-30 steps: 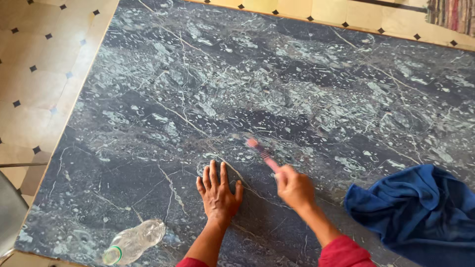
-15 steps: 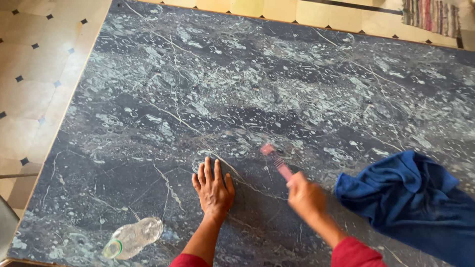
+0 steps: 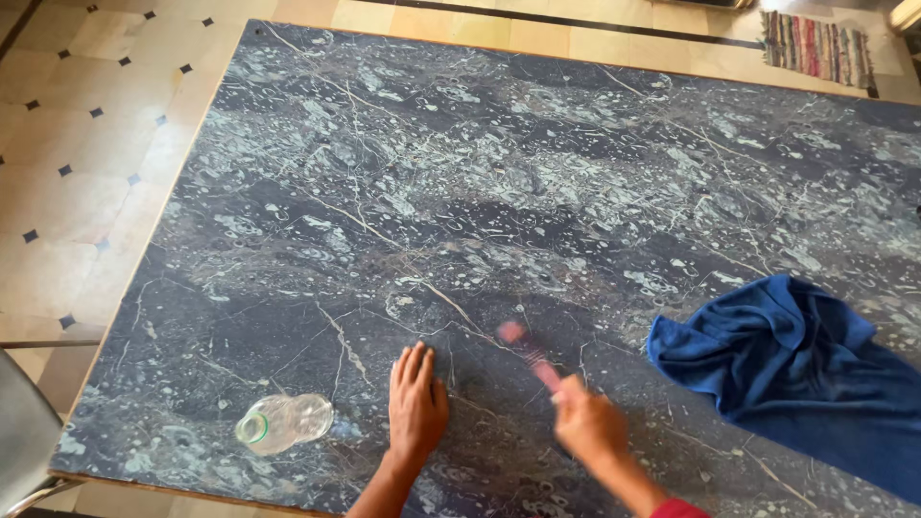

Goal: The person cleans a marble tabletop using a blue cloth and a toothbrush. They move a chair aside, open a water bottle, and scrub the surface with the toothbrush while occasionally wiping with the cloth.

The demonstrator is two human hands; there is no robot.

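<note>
Since half a second ago, my right hand (image 3: 590, 427) has swung its small pink-red tool (image 3: 531, 355) leftward, so the tip now sits near the fingertips of my left hand (image 3: 416, 403), and the blue cloth (image 3: 796, 369) shows more fully at the right. From the right hand outward: it is closed in a fist around the tool's lower end, with the shaft angling up and away from me over the dark marble tabletop (image 3: 537, 173). I judge that grip suits short scrubbing or scraping strokes. My left hand lies open, palm flat on the stone just beside the working spot, holding nothing, and probably bracing me. A clear plastic bottle (image 3: 283, 422) lies on its side further left, near the table's front edge, apart from both hands. Motion blur smears the tool, so I cannot tell brush from scraper, nor whether its tip touches the stone. Both forearms are cut off by the frame's bottom edge, as is the cloth's right side.
</note>
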